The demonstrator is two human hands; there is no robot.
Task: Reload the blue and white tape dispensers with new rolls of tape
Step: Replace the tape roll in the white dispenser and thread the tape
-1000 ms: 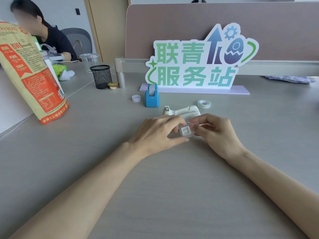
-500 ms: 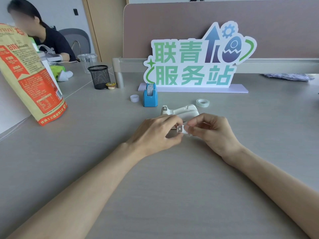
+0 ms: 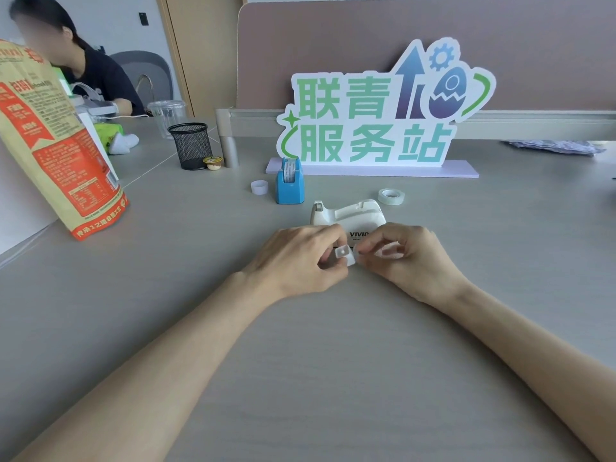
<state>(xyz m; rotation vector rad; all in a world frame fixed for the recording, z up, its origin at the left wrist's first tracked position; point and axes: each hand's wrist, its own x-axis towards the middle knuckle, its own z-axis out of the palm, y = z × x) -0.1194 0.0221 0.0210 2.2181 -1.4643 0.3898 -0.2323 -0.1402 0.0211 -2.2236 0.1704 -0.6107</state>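
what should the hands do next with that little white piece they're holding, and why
Probably seat the small white piece into the roll in the right hand. The left hand pinches it against that roll, and the white dispenser behind sits open with no roll.

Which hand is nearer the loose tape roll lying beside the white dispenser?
Right. The right hand is in front of the loose tape roll, just on its near side; the left hand sits farther left, across the white dispenser.
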